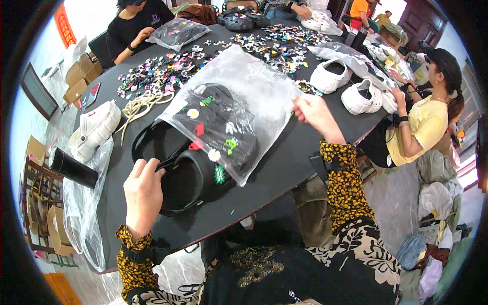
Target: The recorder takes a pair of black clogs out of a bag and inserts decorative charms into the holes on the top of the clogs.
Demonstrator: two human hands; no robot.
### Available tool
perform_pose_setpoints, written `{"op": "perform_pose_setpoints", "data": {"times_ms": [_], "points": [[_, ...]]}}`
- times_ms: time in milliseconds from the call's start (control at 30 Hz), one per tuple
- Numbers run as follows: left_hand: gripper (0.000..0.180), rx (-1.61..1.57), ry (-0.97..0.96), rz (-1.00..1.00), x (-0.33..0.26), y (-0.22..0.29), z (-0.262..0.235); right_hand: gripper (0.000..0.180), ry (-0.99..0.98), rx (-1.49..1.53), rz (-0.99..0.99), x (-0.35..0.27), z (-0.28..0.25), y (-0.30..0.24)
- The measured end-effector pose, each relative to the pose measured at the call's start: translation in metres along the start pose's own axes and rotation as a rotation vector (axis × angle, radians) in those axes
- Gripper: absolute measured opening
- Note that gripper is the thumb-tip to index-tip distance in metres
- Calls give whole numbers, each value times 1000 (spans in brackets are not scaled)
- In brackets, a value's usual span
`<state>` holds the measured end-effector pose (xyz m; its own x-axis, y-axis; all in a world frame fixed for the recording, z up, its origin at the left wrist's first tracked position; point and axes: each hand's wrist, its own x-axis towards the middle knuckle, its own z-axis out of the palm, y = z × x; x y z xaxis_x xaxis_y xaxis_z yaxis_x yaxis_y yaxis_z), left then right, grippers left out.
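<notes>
Over black clogs (pixel 195 152), clear bag (pixel 249 96)

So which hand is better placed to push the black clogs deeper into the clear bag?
Probably the left hand: it grips the black clogs at their heels. The right hand holds the clear bag.

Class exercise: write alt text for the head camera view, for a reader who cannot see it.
A person's left hand grips the heel of a pair of black clogs decorated with small charms, while the right hand holds the far edge of the clear plastic bag half covering them. White clogs and scattered colourful charms lie on the dark table.
</notes>
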<state>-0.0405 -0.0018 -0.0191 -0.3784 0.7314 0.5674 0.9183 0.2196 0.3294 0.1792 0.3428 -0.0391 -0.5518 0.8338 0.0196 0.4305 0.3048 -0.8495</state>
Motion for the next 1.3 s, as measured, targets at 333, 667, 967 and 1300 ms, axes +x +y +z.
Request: {"op": "perform_pose_setpoints", "data": {"times_ms": [333, 667, 967, 1300], "points": [[29, 145, 91, 183, -6, 9, -7, 56, 102, -205, -673, 17, 13, -57], [31, 148, 47, 232, -4, 19, -12, 27, -160, 106, -483, -4, 45, -84], [32, 160, 35, 269, -2, 19, -13, 10, -73, 117, -494, -9, 47, -89], [32, 286, 75, 367, 5, 17, -16, 7, 287, 10, -679, -8, 30, -91]]}}
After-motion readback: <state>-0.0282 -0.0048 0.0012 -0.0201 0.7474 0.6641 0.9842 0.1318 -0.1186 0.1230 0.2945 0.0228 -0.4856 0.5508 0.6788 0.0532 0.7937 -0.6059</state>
